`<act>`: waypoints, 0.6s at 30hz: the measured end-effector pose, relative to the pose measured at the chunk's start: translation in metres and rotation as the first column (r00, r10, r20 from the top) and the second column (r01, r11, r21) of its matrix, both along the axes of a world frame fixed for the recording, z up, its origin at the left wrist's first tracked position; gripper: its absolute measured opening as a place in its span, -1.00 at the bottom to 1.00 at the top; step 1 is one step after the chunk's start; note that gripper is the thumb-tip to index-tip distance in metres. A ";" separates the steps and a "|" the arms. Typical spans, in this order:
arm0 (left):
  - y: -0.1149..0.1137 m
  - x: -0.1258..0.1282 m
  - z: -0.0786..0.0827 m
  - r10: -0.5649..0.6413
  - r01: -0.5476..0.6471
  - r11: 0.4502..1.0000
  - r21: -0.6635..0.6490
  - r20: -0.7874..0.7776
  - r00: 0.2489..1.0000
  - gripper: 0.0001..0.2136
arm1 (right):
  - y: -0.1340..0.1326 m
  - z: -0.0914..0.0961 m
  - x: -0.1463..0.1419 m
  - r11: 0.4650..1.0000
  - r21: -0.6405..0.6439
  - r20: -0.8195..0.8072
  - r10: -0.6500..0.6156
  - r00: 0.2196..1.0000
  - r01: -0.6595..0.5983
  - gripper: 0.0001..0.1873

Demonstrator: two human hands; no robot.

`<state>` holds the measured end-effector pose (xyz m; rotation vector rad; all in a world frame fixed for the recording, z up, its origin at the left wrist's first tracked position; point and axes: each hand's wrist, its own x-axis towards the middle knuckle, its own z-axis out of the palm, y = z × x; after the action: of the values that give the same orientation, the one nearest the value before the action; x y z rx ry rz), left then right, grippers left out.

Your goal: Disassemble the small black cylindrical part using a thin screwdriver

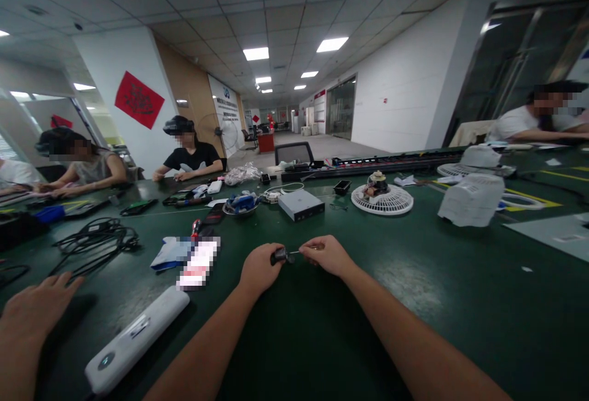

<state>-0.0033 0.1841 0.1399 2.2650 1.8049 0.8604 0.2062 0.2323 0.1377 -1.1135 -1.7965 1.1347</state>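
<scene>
**Held up over the green workbench (464, 333)**
Our left hand (260, 269) firmly grips a small black cylindrical part (278, 257) just above the bench; our right hand (324, 254) closes in a narrow pinch on the thin metal pin (297, 252) projecting from it.

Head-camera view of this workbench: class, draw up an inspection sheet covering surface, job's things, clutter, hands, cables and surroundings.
Surface: dark green bench, scuffed near the hands.
Job's things: small black part with a thin metal shaft.
Clutter: white fan grille, metal box, white oblong device.
Grippers: left hand grips the part; right hand pinches the shaft.
Cables: black cable bundle, left of the hands.
Surroundings: seated co-worker, red wall banner.
</scene>
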 end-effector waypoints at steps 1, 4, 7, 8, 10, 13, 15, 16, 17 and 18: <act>0.000 0.000 0.000 0.015 -0.015 1.000 0.002 0.002 1.000 -0.70 | 0.000 0.000 0.001 0.997 0.074 0.071 -0.017 0.997 0.011 -0.86; 0.000 -0.001 0.001 0.058 -0.059 0.998 0.017 0.023 0.998 -0.70 | -0.002 -0.001 0.002 0.966 0.259 0.219 -0.033 0.975 -0.026 -0.86; 0.001 -0.003 0.001 0.107 -0.111 0.993 0.049 0.063 0.992 -0.73 | -0.005 -0.001 -0.001 0.928 0.371 0.177 -0.107 0.978 0.034 -0.80; 0.001 -0.003 0.001 0.129 -0.133 0.990 0.056 0.077 0.989 -0.74 | -0.006 0.000 -0.002 0.919 0.386 0.161 -0.151 0.975 0.079 -0.79; 0.003 -0.005 0.000 0.168 -0.175 0.983 0.058 0.106 0.980 -0.75 | -0.008 0.000 -0.006 0.916 0.369 0.174 -0.237 0.956 0.160 -0.79; 0.005 -0.007 -0.002 0.208 -0.217 0.976 0.039 0.152 0.966 -0.75 | -0.012 0.001 -0.015 0.922 0.323 0.227 -0.297 0.928 0.216 -0.81; 0.006 -0.007 -0.004 0.219 -0.226 0.974 0.018 0.170 0.961 -0.74 | -0.014 0.001 -0.023 0.924 0.326 0.247 -0.288 0.925 0.201 -0.83; 0.006 -0.007 -0.004 0.218 -0.223 0.975 0.007 0.177 0.960 -0.74 | -0.016 0.002 -0.027 0.927 0.336 0.269 -0.267 0.925 0.170 -0.81; 0.007 -0.007 -0.005 0.211 -0.214 0.977 -0.005 0.185 0.960 -0.74 | -0.017 0.002 -0.031 0.931 0.340 0.298 -0.243 0.923 0.135 -0.79; 0.007 -0.007 -0.005 0.201 -0.201 0.979 -0.016 0.192 0.961 -0.75 | -0.018 0.002 -0.034 0.937 0.335 0.340 -0.218 0.915 0.099 -0.76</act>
<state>-0.0103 0.1908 0.1351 1.9452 1.9661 1.0752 0.1725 0.2144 0.1401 -1.3163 -2.0386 0.5352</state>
